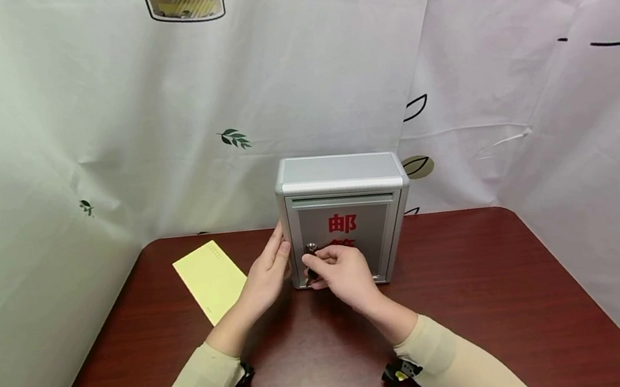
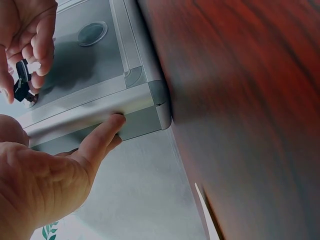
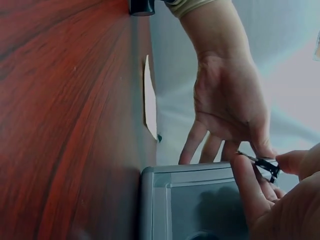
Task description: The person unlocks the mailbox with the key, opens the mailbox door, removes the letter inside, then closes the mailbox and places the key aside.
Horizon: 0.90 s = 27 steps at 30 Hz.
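Observation:
A silver-grey metal mailbox [image 1: 344, 181] with red characters on its front stands upright toward the back of the table. My left hand [image 1: 265, 275] rests with straight fingers along the box's left side; in the left wrist view its fingertips [image 2: 116, 120] touch that side panel. At the front's left edge, the right hand [image 1: 347, 275] pinches a small black-headed key [image 2: 22, 82] between thumb and fingers. The key is right at the round metal lock [image 1: 311, 247]. Part of the key is hidden by the right fingers, and the right hand covers the lower red character.
A yellow envelope [image 1: 211, 280] lies on the dark red wooden table [image 1: 485, 301], left of the box and partly behind the left forearm. White printed cloth [image 1: 315, 71] hangs behind the table and on both sides.

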Each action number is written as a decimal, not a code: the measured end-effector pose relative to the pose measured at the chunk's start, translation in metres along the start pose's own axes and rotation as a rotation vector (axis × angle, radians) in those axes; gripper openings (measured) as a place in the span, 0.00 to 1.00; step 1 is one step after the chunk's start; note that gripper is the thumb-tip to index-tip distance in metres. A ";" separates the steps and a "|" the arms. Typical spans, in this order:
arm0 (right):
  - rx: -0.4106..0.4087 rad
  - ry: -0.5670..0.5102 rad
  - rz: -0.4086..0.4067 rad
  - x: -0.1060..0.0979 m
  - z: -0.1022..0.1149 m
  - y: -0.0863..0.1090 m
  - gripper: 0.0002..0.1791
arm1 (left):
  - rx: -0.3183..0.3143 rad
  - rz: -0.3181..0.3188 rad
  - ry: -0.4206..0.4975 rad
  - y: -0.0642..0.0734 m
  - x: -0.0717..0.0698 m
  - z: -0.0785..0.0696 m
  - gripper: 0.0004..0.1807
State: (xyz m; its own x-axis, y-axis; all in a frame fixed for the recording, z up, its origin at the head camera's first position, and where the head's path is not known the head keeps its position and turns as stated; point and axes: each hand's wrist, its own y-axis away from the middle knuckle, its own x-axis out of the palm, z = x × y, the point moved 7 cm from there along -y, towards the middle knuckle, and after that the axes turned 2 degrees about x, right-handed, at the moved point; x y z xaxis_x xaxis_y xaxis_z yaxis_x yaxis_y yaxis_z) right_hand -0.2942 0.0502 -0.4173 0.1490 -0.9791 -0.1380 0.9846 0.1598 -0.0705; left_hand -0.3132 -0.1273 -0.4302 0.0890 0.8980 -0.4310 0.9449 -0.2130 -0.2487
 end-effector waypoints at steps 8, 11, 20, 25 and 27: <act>-0.098 0.248 -0.078 -0.003 0.010 0.004 0.18 | -0.007 0.006 0.027 0.000 0.002 0.000 0.35; -0.145 0.304 -0.096 -0.002 0.014 0.006 0.18 | -0.006 0.004 0.016 0.000 0.002 0.000 0.35; -0.295 0.554 -0.173 -0.002 0.023 0.010 0.16 | -0.006 -0.009 -0.013 0.001 0.000 -0.003 0.35; -0.365 0.630 -0.213 -0.001 0.028 0.013 0.14 | 0.002 -0.004 -0.010 0.001 0.000 -0.004 0.35; -0.387 0.646 -0.228 -0.001 0.029 0.014 0.13 | 0.004 -0.004 -0.012 0.000 0.001 -0.004 0.35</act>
State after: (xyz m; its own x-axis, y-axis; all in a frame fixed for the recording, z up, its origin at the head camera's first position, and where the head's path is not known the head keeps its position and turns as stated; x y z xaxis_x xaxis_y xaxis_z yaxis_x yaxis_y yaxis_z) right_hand -0.2781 0.0502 -0.3893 -0.2525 -0.7452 -0.6171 0.8650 0.1120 -0.4892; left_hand -0.3115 -0.1254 -0.4272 0.0818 0.8940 -0.4406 0.9438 -0.2115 -0.2540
